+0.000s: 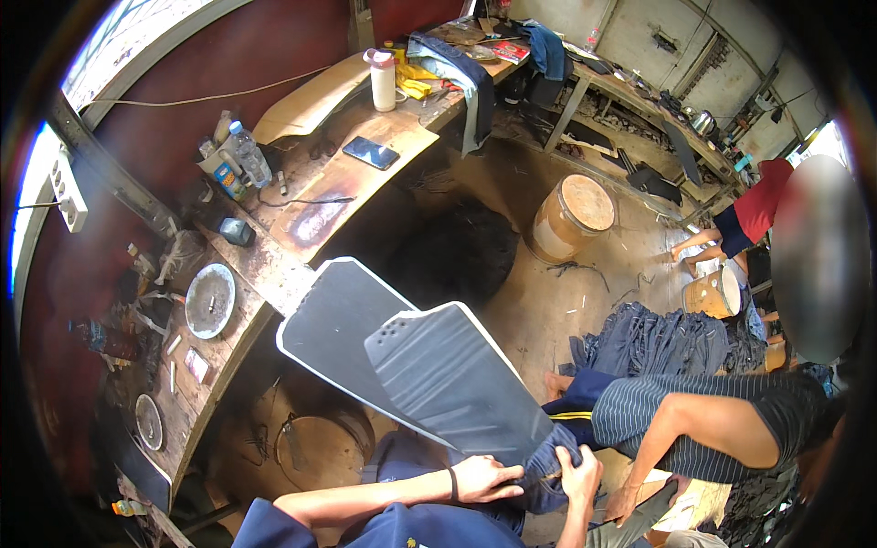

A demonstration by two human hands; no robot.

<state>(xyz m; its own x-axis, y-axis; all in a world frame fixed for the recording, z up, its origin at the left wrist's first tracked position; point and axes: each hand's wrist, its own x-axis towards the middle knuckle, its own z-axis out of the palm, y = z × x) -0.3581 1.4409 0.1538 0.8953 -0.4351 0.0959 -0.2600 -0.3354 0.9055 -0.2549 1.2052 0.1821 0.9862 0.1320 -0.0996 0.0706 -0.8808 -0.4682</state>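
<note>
Dark blue denim jeans (pixel 545 493) are bunched around the near end of a dark grey board (pixel 457 365) with raised crease-like ridges. My left hand (pixel 489 479) is closed on the left edge of the denim. On the other side, my right hand (pixel 581 475) grips the same denim, thumb on top. The ridged board lies partly over a wider flat board (pixel 343 320) with pale edges. Its far end is bare, and the denim hides its near end.
A bent wooden bench (pixel 239 361) curves along the left, holding a plate (pixel 210 301), a bottle (pixel 249 155) and a phone (pixel 372 152). Close on my right a person in striped clothing (pixel 676 425) bends over. Folded jeans (pixel 649 340) and a drum (pixel 571 219) stand beyond.
</note>
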